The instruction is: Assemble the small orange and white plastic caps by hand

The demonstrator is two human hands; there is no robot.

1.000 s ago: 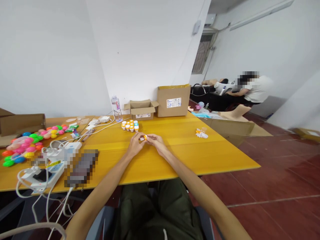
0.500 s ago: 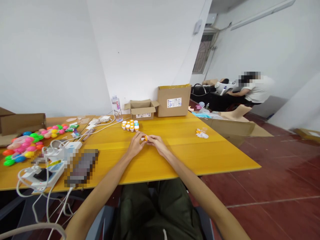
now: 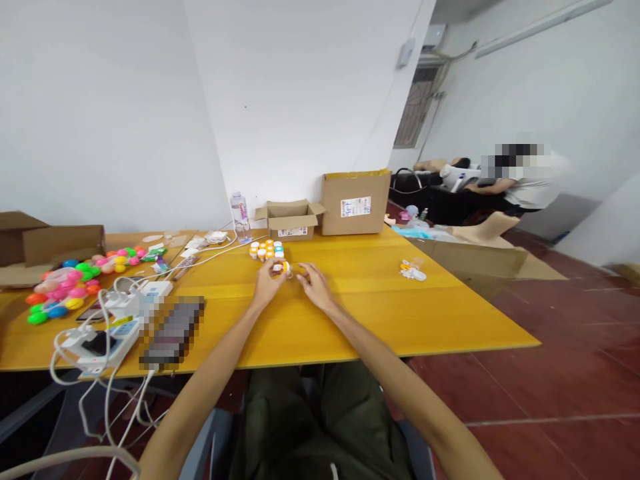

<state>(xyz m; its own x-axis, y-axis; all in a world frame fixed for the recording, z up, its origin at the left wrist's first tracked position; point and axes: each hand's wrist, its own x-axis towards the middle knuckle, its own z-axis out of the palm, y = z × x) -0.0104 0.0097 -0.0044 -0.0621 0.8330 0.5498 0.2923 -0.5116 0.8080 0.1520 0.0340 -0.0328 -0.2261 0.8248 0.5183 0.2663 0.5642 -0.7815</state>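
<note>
Left hand (image 3: 269,281) gripping small orange-capped bottle (image 3: 281,267), right hand (image 3: 313,285) beside.

The worktop (image 3: 350,313) looks like smooth yellow laminate with a soft sheen; the boxes (image 3: 356,203) are matt brown cardboard, the eggs (image 3: 65,293) glossy coloured plastic, the floor (image 3: 575,373) polished red tile

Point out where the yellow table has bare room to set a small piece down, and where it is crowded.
Bare top lies between the right hand and the white-orange bits, and along the near edge of the table. Crowded: the left end, with colourful balls, cables and chargers; small capped pots cluster just beyond the left hand.
</note>
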